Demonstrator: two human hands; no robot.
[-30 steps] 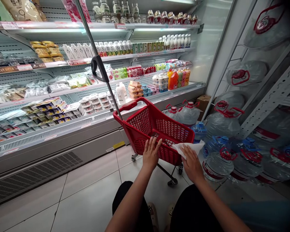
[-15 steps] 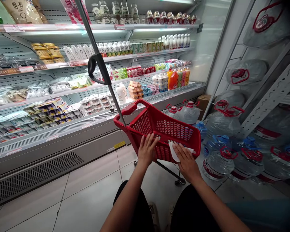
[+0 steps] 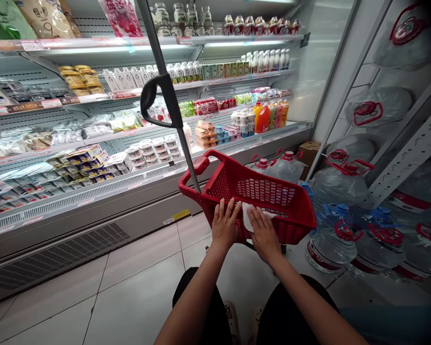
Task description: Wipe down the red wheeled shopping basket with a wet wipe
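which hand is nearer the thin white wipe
Right. The right hand lies on the wipe; the left hand is left of it, at the red plastic basket.

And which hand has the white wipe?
The right hand: the white wipe shows under it, against the near side of the red basket. The left hand is there too, with no wipe showing.
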